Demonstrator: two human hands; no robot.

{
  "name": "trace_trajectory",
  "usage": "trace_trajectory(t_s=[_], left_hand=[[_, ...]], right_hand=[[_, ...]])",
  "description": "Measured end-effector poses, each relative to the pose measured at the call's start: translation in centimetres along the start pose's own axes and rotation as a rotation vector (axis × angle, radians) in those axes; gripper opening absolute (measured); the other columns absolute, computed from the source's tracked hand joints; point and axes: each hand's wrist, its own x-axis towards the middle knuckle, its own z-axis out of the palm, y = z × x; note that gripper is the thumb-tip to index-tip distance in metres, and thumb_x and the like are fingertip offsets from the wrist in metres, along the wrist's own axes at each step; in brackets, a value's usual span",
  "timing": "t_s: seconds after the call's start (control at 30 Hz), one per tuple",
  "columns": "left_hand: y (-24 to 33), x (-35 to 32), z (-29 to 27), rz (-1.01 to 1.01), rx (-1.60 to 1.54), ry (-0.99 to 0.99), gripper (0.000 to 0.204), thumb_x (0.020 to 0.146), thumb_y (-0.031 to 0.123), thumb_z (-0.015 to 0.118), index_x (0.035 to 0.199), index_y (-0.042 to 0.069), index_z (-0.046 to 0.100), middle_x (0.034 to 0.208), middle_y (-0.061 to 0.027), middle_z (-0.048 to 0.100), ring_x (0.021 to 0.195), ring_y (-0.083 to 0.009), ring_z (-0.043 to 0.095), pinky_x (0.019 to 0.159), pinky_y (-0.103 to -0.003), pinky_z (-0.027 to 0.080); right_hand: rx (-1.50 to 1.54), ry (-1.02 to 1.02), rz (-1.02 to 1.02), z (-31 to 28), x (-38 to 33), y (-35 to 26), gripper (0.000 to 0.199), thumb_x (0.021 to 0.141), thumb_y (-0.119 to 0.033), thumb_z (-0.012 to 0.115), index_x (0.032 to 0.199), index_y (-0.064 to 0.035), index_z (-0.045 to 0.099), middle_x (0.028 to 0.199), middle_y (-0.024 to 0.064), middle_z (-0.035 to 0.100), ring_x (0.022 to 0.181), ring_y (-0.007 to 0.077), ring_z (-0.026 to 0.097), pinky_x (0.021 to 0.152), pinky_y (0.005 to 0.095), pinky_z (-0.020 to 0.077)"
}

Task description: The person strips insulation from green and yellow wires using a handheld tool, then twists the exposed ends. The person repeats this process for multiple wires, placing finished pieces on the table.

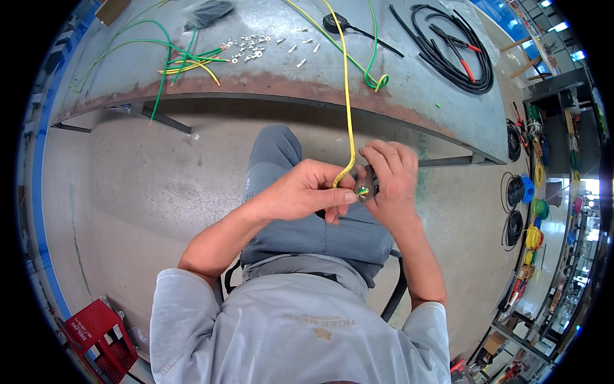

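A yellow cable drops from the bench over my lap, where my left hand pinches it between thumb and fingers. My right hand is closed round a small dark grey-brown object, whose kind I cannot make out. At that object, right by my left thumb tip, green, yellow and white bits show, like the inner cores of the cable. Both hands meet above my knees, just off the bench's near edge.
On the grey metal bench lie short green and yellow wires, several ring terminals, a black tape measure, a black cable coil and a red-handled plier-like tool. Coloured cable coils hang at right. A red stand is lower left.
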Motion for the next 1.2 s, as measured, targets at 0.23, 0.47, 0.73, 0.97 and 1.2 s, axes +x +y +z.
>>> trace_trajectory(t_s=[0.23, 0.47, 0.73, 0.97, 1.2], left_hand=[[-0.8, 0.2, 0.1, 0.025, 0.033, -0.036, 0.018, 0.106, 0.016, 0.068, 0.104, -0.002, 0.069, 0.084, -0.0024, 0.067, 0.068, -0.0075, 0.064, 0.063, -0.026, 0.053], [-1.8, 1.0, -0.4, 0.011, 0.074, 0.076, 0.017, 0.106, 0.014, 0.066, 0.110, -0.002, 0.071, 0.086, -0.0015, 0.068, 0.069, -0.0061, 0.063, 0.064, -0.025, 0.052], [-5.5, 4.2, 0.6, 0.560, 1.082, 0.263, 0.011, 0.095, 0.009, 0.071, 0.092, 0.000, 0.066, 0.077, -0.0148, 0.069, 0.067, -0.0277, 0.071, 0.059, -0.041, 0.057], [-12.3, 6.5, 1.0, 0.402, 1.604, 0.153, 0.015, 0.082, 0.009, 0.068, 0.092, 0.002, 0.060, 0.085, -0.0141, 0.065, 0.078, -0.0328, 0.072, 0.065, -0.043, 0.058], [-12.8, 6.8, 0.3, 0.460, 1.472, 0.226, 0.009, 0.086, 0.011, 0.067, 0.086, 0.005, 0.060, 0.076, -0.0136, 0.062, 0.071, -0.0340, 0.069, 0.061, -0.045, 0.056]], right_hand=[[0.118, 0.062, -0.097, 1.0, 0.6, 1.0, 0.024, 0.078, -0.013, 0.083, 0.093, -0.0070, 0.065, 0.106, 0.0104, 0.069, 0.102, 0.0313, 0.066, 0.093, 0.0505, 0.0439], [0.140, -0.005, 0.095, 2.1, -0.9, 0.9, 0.028, 0.077, -0.011, 0.082, 0.091, -0.0055, 0.059, 0.094, 0.0125, 0.061, 0.094, 0.0351, 0.061, 0.082, 0.0497, 0.0455], [0.089, -0.298, 0.416, 2.6, -6.2, 1.3, 0.036, 0.088, -0.024, 0.077, 0.108, -0.0015, 0.058, 0.094, 0.0193, 0.063, 0.094, 0.0431, 0.061, 0.079, 0.0530, 0.0501], [1.087, -0.780, 0.954, 1.8, -9.1, 3.9, 0.062, 0.095, -0.045, 0.072, 0.133, 0.0003, 0.053, 0.087, 0.0019, 0.068, 0.073, 0.0091, 0.064, 0.061, 0.0249, 0.0417], [0.680, -0.562, 0.657, 7.6, -13.9, 6.9, 0.044, 0.088, -0.036, 0.077, 0.114, -0.0032, 0.061, 0.087, 0.0112, 0.069, 0.078, 0.0259, 0.069, 0.065, 0.0425, 0.0514]])
